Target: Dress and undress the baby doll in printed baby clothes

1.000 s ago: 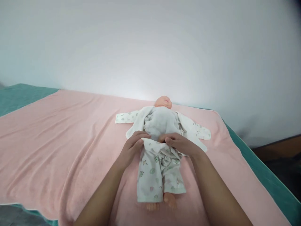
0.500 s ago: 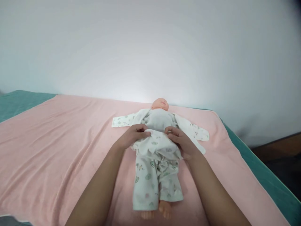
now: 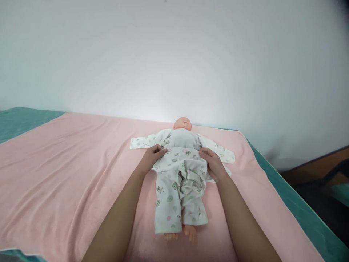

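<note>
A baby doll (image 3: 183,123) lies on its back on a pink blanket (image 3: 68,163), head towards the wall. It wears white printed trousers (image 3: 177,193), and an open white printed jacket (image 3: 141,141) is spread under it with both sleeves out. My left hand (image 3: 152,157) grips the trousers' waistband at the doll's left side. My right hand (image 3: 211,163) grips the waistband at the other side. The waistband sits across the doll's belly. Two bare feet (image 3: 188,233) stick out of the trouser legs.
The pink blanket covers a bed with a teal sheet (image 3: 294,203) showing at the left and right edges. A plain white wall (image 3: 174,54) rises right behind the doll's head. A dark floor (image 3: 321,196) lies beyond the bed's right edge.
Both hands have slid the trousers' waistband up the doll's body towards its chest and moved apart to its sides. The trouser legs have pulled up a little.
</note>
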Demonstrator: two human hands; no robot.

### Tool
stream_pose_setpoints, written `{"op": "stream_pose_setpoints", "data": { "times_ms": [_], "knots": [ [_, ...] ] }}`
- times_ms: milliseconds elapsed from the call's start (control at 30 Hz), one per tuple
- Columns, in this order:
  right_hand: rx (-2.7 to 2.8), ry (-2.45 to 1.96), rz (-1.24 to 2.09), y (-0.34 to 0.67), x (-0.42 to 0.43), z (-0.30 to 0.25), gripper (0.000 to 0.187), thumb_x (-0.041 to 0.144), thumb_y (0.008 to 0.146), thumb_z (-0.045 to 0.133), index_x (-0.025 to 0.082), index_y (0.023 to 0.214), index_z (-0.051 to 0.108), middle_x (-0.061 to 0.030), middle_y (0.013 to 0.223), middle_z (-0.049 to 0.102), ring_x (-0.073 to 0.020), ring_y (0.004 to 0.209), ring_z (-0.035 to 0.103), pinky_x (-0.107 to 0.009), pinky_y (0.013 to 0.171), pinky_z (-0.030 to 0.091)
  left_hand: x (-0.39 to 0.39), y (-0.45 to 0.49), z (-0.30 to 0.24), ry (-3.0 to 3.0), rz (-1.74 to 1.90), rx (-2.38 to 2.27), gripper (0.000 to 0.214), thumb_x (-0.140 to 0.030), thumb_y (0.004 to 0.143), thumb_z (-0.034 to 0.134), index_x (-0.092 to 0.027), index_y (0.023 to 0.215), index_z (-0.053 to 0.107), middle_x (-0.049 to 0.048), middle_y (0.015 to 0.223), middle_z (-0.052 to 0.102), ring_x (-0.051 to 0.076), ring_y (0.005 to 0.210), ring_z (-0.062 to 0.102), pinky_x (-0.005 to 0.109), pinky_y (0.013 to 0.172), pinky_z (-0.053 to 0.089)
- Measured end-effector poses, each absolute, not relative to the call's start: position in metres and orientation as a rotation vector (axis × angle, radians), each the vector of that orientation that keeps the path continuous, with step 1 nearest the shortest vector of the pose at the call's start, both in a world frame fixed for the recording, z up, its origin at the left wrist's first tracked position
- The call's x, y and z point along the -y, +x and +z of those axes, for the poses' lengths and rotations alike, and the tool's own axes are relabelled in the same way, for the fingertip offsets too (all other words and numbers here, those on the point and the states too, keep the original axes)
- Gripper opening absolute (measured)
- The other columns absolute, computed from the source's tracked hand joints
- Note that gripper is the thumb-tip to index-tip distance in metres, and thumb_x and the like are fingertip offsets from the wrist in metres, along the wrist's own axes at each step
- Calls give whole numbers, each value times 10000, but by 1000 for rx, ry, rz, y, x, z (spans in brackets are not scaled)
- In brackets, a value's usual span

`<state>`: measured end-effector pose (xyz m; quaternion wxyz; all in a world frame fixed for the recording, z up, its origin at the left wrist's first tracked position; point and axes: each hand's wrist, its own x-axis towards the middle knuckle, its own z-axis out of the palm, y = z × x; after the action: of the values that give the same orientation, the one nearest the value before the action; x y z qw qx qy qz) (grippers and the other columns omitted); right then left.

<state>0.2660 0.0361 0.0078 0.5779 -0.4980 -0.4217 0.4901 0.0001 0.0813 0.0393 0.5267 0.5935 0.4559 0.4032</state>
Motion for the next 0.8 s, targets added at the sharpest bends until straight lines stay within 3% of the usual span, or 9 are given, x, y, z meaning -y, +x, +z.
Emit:
{"op": "stream_pose_setpoints", "data": {
  "times_ms": [67, 133, 267, 333, 400, 533, 600, 667, 800],
  "knots": [
    [1044, -1202, 1057, 263, -33, 6, 327, 464, 699, 716, 209, 869, 599, 16, 693, 563, -140, 609, 507, -257, 554, 405, -82, -1, 39, 1466, 969, -1116, 388, -518, 692, 689, -180, 837, 565, -10, 710, 548, 113, 626, 513, 206, 520, 401],
    [1114, -1248, 916, 261, -30, 5, 321, 469, 727, 693, 214, 903, 607, 9, 730, 574, -148, 654, 522, -269, 604, 430, -83, -2, 39, 1459, 1017, -1129, 453, -493, 679, 710, -198, 994, 572, 38, 899, 613, 151, 771, 585, 239, 619, 471],
    [1239, -1269, 596, 257, -27, 8, 416, 494, 781, 634, 253, 1118, 595, -56, 1206, 566, -218, 1100, 526, -353, 933, 433, -80, 3, 40, 1496, 1042, -1092, 599, -463, 742, 661, -248, 1277, 497, 110, 1341, 500, 247, 1173, 526, 333, 898, 473],
    [1307, -1247, 610, 253, -27, 10, 495, 519, 839, 556, 289, 1276, 518, -34, 1419, 426, -210, 1307, 381, -378, 1088, 311, -78, 7, 42, 1594, 1031, -1064, 545, -465, 792, 601, -253, 1287, 512, 78, 1361, 500, 246, 1240, 473, 334, 971, 423],
    [1374, -1255, 748, 250, -28, 12, 548, 548, 882, 473, 314, 1377, 426, -5, 1493, 348, -193, 1380, 291, -393, 1151, 206, -76, 12, 44, 1702, 1012, -1040, 480, -487, 822, 546, -242, 1235, 566, 54, 1269, 576, 246, 1185, 507, 329, 952, 422],
    [1374, -1290, 882, 246, -32, 11, 595, 594, 875, 455, 308, 1395, 415, -3, 1501, 347, -205, 1396, 271, -413, 1167, 161, -80, 17, 43, 1763, 942, -1048, 441, -540, 845, 478, -220, 1105, 632, 16, 965, 663, 216, 921, 591, 296, 800, 455],
    [1367, -1309, 859, 246, -32, 11, 589, 587, 871, 471, 302, 1385, 429, -8, 1491, 363, -205, 1391, 280, -414, 1167, 161, -84, 19, 39, 1733, 938, -1081, 443, -545, 854, 459, -217, 1101, 624, 8, 916, 652, 202, 888, 587, 290, 784, 456],
    [1370, -1296, 802, 246, -32, 12, 570, 568, 880, 472, 301, 1382, 429, -6, 1492, 358, -194, 1389, 280, -403, 1165, 169, -88, 20, 33, 1713, 1009, -1119, 445, -531, 858, 467, -208, 1136, 596, 26, 960, 640, 201, 921, 584, 302, 809, 465],
    [1332, -1249, 692, 242, -31, 14, 595, 589, 890, 422, 321, 1418, 364, 31, 1548, 229, -189, 1429, 171, -406, 1175, 129, -90, 23, 23, 1766, 1306, -1152, 533, -471, 822, 571, -207, 1279, 491, 110, 1387, 431, 235, 1268, 428, 345, 1005, 408]
  ]
}}
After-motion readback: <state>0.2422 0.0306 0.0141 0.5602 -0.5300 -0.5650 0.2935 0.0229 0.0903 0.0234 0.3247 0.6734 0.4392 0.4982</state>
